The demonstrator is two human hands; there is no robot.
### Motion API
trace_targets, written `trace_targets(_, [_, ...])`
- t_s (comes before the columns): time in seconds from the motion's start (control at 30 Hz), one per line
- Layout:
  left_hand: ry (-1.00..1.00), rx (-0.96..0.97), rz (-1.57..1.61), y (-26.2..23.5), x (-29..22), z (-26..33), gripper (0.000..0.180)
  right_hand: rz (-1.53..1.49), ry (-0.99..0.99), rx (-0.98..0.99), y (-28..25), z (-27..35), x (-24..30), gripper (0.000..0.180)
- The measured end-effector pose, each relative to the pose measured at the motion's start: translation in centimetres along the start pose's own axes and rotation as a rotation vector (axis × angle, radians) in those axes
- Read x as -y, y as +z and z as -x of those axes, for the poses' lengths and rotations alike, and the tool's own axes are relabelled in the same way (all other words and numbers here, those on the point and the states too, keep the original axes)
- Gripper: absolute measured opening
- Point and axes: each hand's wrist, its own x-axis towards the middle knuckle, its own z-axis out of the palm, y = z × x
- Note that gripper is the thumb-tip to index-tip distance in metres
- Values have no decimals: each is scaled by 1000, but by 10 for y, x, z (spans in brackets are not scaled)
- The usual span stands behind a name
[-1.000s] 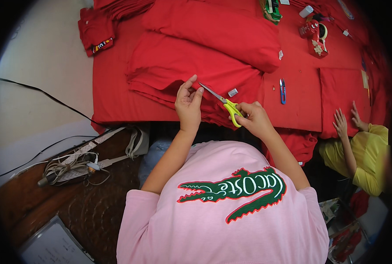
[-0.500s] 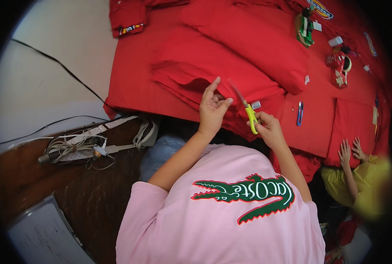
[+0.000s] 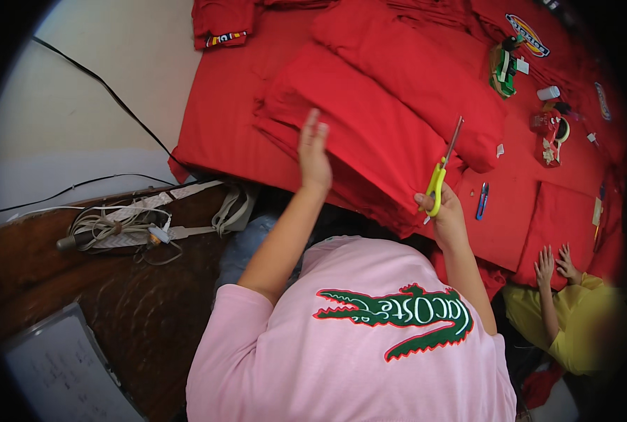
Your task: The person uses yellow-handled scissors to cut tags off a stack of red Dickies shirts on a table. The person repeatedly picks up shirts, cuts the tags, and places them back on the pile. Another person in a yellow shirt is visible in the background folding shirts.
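Holding yellow scissors [image 3: 441,176] tight in our right hand [image 3: 446,211], blades shut, pointing up.
Our left hand [image 3: 313,151] hangs open, empty, just above the folded red cloth [image 3: 370,126].

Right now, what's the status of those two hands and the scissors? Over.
Left hand open, flat above the folded red fabric stack. Right hand grips the yellow-handled scissors, blades up, closed. Blue pen lies beside, apart.
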Motion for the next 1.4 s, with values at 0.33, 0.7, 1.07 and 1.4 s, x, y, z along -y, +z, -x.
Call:
trace_targets(0.33, [419, -44, -163, -20, -86, -36, 107, 419, -143, -198, -39, 27, -15, 25])
trace_targets(0.7, [425, 93, -208, -31, -98, -33, 96, 546, -42, -227, -46, 25, 3, 28])
trace_targets(1.07, [45, -205, 170, -114, -66, -113, 54, -5, -282, -234, -41, -7, 53, 26])
trace_targets(1.4, [319, -229, -755, -145, -31, -117, 28, 1185, -541, -84, 9, -13, -27, 47])
